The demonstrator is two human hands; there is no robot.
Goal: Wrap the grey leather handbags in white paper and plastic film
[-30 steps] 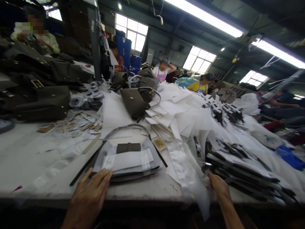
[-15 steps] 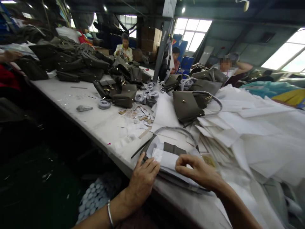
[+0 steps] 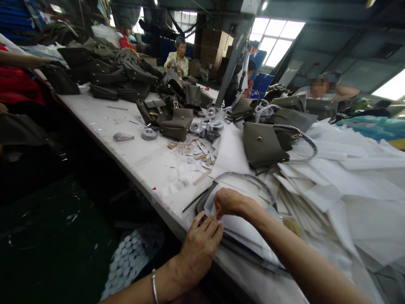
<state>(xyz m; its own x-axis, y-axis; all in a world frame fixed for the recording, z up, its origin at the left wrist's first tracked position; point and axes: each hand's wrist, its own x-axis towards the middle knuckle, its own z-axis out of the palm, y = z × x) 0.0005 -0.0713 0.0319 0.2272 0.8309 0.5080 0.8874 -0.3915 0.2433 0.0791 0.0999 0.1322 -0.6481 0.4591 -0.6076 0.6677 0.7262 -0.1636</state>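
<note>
A dark olive handbag (image 3: 201, 205) lies at the table's near edge, with white paper (image 3: 245, 232) over its upper side. Its wrapped handle (image 3: 260, 181) arches away from me. My left hand (image 3: 202, 242) rests on the bag's near left edge, its fingers stretched out and lying on the paper's border. Just above those fingertips, my right hand (image 3: 229, 202) is closed, with thumb and fingertips pressed together against the paper. Whatever the right fingers may grip is hidden.
Another olive handbag (image 3: 265, 145) stands beyond mine. To the right spreads a pile of white sheets (image 3: 357, 181). Paper scraps (image 3: 201, 152) and wrapped rolls (image 3: 149, 134) litter the table (image 3: 126, 145). Many bags (image 3: 104, 78) are heaped at the back left. Several other people work around the table.
My right hand has moved left across the paper, from the bag's right side to beside my left fingertips. The left hand stays on the bag's edge. The view has shifted slightly.
</note>
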